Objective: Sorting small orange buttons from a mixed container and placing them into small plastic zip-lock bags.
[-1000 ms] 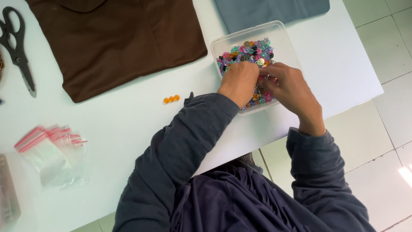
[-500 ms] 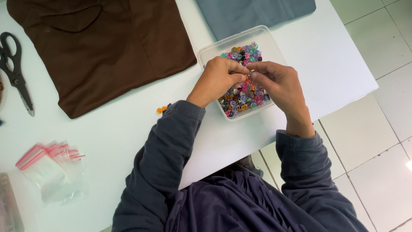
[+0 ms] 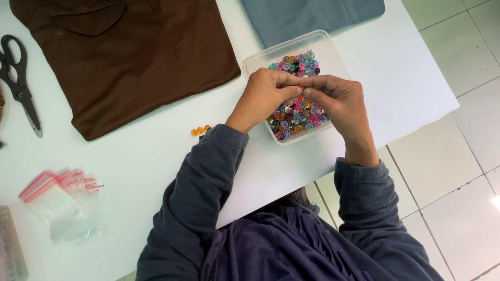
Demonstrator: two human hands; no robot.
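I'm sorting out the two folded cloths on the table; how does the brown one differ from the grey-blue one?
The brown cloth is dark brown; the grey-blue cloth is slate coloured. The brown cloth lies left of the clear box and shows most of itself, while the grey-blue cloth lies behind the box, largely cut off by the frame's top edge. Both lie flat on the white table.

Open table (image 3: 130,156) between brown cloth (image 3: 130,57) and bags (image 3: 62,203). Obstacles: orange beads (image 3: 200,130) beside left sleeve; box (image 3: 312,47) under both hands; scissors (image 3: 21,83) far left.

Scissors (image 3: 20,83), brown cloth (image 3: 125,57), zip bags (image 3: 62,205)
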